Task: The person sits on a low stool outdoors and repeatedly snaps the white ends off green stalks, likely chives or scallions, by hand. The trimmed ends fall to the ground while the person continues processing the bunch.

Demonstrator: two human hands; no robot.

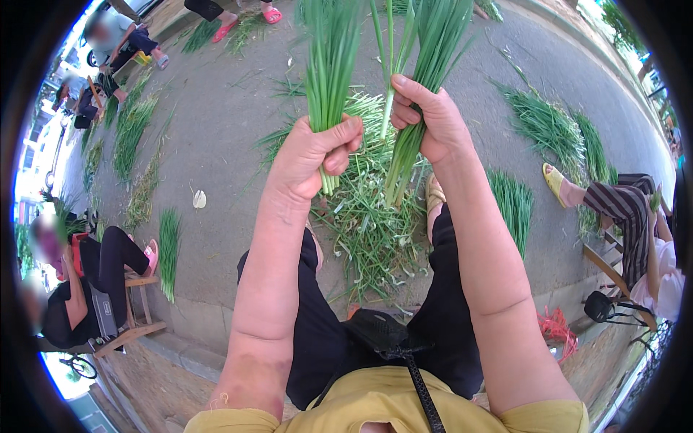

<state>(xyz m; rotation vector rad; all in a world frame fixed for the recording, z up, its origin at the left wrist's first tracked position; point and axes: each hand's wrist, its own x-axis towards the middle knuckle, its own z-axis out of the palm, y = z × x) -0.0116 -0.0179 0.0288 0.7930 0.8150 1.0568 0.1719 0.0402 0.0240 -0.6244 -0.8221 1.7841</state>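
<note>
My left hand (317, 148) is closed around an upright bunch of green chives (330, 72), its pale cut ends poking out below the fist. Level with it on the right, my right hand (435, 119) grips a second bunch of chives (408, 151), which slants down to the left. Between that hand's thumb and fingers a few loose stalks (388, 108) are pinched, apart from the bunch. Beneath both hands, on the pavement between my feet, lies a heap of chive trimmings (375, 224), green with pale tips. The leaf tops in the left hand look slightly blurred.
Chives lie in rows at the left (130, 137) and right (541, 123), with a neat bundle (511, 209) beside my right leg and another bundle (168, 252) at left. Several people sit around on low seats. Red plastic string (557, 333) lies near my right elbow.
</note>
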